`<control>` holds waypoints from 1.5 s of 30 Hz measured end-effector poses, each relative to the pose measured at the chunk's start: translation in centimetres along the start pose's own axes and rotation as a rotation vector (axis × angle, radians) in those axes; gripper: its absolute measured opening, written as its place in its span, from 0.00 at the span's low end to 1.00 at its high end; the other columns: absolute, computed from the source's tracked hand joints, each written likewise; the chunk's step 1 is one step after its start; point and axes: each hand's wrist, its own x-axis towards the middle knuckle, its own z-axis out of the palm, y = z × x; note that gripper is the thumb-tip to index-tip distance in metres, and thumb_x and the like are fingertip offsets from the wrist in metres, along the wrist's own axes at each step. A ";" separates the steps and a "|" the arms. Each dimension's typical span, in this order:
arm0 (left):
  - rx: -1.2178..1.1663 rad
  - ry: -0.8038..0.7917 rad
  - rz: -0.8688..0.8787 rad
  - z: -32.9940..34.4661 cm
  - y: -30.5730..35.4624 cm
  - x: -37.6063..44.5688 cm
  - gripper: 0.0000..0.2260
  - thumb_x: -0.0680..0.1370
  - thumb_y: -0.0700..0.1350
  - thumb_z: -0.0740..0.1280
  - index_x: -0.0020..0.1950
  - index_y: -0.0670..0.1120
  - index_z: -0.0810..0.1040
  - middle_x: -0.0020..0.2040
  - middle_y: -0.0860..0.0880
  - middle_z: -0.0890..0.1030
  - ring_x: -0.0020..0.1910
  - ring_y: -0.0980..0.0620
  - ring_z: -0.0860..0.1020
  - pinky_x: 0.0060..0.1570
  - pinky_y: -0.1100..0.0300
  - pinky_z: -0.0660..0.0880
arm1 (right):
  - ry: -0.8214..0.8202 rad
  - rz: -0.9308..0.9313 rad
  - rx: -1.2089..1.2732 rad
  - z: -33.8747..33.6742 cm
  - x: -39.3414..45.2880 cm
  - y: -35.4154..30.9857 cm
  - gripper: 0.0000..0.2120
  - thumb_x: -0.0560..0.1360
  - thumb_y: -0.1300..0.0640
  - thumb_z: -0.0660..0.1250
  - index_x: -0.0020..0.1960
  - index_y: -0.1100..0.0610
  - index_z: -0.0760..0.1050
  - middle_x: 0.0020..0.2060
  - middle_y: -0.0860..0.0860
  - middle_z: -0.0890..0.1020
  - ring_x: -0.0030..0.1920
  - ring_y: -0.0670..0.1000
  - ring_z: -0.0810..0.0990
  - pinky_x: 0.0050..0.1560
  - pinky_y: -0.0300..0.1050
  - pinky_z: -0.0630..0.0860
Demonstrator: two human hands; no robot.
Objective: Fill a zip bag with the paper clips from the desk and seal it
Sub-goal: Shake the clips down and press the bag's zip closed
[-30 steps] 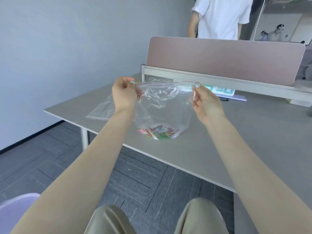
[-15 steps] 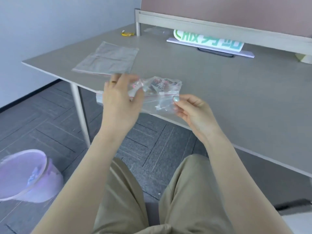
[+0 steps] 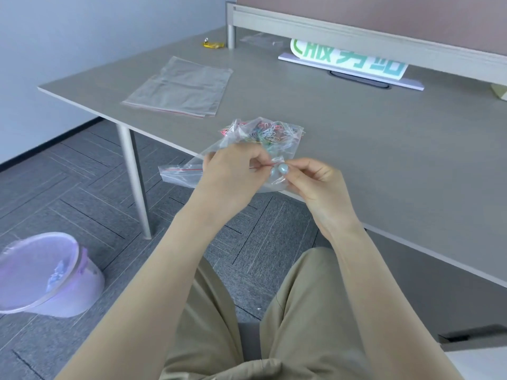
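Observation:
A clear zip bag (image 3: 181, 175) with a red zip line lies over the front edge of the grey desk (image 3: 356, 138). Its far end rests on the desk and holds a heap of coloured paper clips (image 3: 264, 133). My left hand (image 3: 236, 171) and my right hand (image 3: 312, 182) meet at the bag's mouth, thumbs and fingers pinching the zip strip close together. The zip's left end sticks out past my left hand, off the desk edge. My hands hide the middle of the zip.
A stack of flat empty zip bags (image 3: 178, 87) lies on the desk's left part. A white and green sign (image 3: 348, 61) and a small yellow item (image 3: 212, 44) sit by the pink divider. A lilac waste bin (image 3: 46, 275) stands on the floor, left of my knees.
The bag was held up in the air by its top corners; it now lies on the desk edge. My hands have come together on the zip, and my view has tilted down.

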 end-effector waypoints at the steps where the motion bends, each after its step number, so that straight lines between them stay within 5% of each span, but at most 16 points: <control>1: 0.025 0.001 0.005 -0.2 -0.1 0.1 0.05 0.74 0.46 0.65 0.46 0.49 0.80 0.44 0.55 0.79 0.46 0.58 0.75 0.59 0.58 0.61 | -0.004 -0.010 -0.001 0.0 0.0 0.0 0.07 0.70 0.61 0.69 0.36 0.51 0.82 0.31 0.44 0.84 0.40 0.44 0.80 0.47 0.38 0.80; 5: 0.083 -0.008 0.029 -0.5 0.1 0.6 0.07 0.74 0.49 0.65 0.46 0.49 0.80 0.46 0.53 0.81 0.42 0.64 0.71 0.49 0.61 0.52 | -0.016 -0.071 -0.019 0.0 0.2 -0.6 0.07 0.71 0.62 0.69 0.37 0.53 0.80 0.29 0.42 0.83 0.35 0.39 0.79 0.40 0.31 0.76; 8: 0.091 0.012 0.049 -0.5 0.4 0.9 0.06 0.74 0.49 0.65 0.44 0.49 0.80 0.46 0.50 0.83 0.49 0.54 0.76 0.43 0.60 0.51 | -0.026 -0.106 -0.049 0.0 0.4 -0.8 0.09 0.71 0.63 0.68 0.36 0.51 0.80 0.29 0.40 0.83 0.34 0.37 0.78 0.41 0.30 0.73; 15: 0.026 0.001 0.045 -0.8 1.0 1.0 0.03 0.73 0.47 0.66 0.41 0.50 0.79 0.45 0.52 0.83 0.50 0.55 0.76 0.53 0.56 0.56 | -0.036 -0.154 -0.115 -0.4 0.6 -1.0 0.07 0.72 0.61 0.68 0.39 0.50 0.79 0.32 0.40 0.83 0.38 0.39 0.77 0.46 0.33 0.73; 21: 0.059 0.005 0.063 -0.5 1.0 1.0 0.04 0.73 0.48 0.65 0.40 0.52 0.78 0.44 0.52 0.83 0.48 0.55 0.76 0.43 0.58 0.51 | -0.018 -0.157 -0.098 -0.5 0.4 -0.9 0.06 0.72 0.62 0.67 0.40 0.52 0.79 0.31 0.39 0.83 0.37 0.38 0.77 0.44 0.31 0.73; 26: 0.045 0.027 0.047 -0.6 1.1 1.1 0.05 0.73 0.49 0.66 0.40 0.51 0.81 0.43 0.51 0.83 0.46 0.55 0.75 0.53 0.56 0.55 | -0.003 -0.162 -0.105 -0.6 0.3 -0.9 0.05 0.72 0.61 0.68 0.40 0.52 0.80 0.32 0.40 0.83 0.39 0.39 0.79 0.47 0.33 0.74; 35: 0.109 0.112 0.121 0.4 0.9 1.0 0.05 0.74 0.47 0.65 0.41 0.50 0.80 0.44 0.53 0.83 0.43 0.57 0.71 0.46 0.58 0.53 | 0.002 -0.183 -0.184 -0.5 0.3 -0.8 0.07 0.75 0.59 0.65 0.41 0.50 0.78 0.36 0.44 0.81 0.41 0.44 0.77 0.48 0.38 0.73; 45: 0.299 0.100 0.179 0.7 -0.2 2.9 0.07 0.77 0.45 0.58 0.45 0.49 0.76 0.42 0.50 0.82 0.51 0.48 0.74 0.38 0.56 0.47 | 0.177 -0.157 -0.198 -0.5 2.1 0.0 0.06 0.75 0.58 0.65 0.42 0.50 0.76 0.34 0.43 0.78 0.34 0.35 0.74 0.40 0.26 0.69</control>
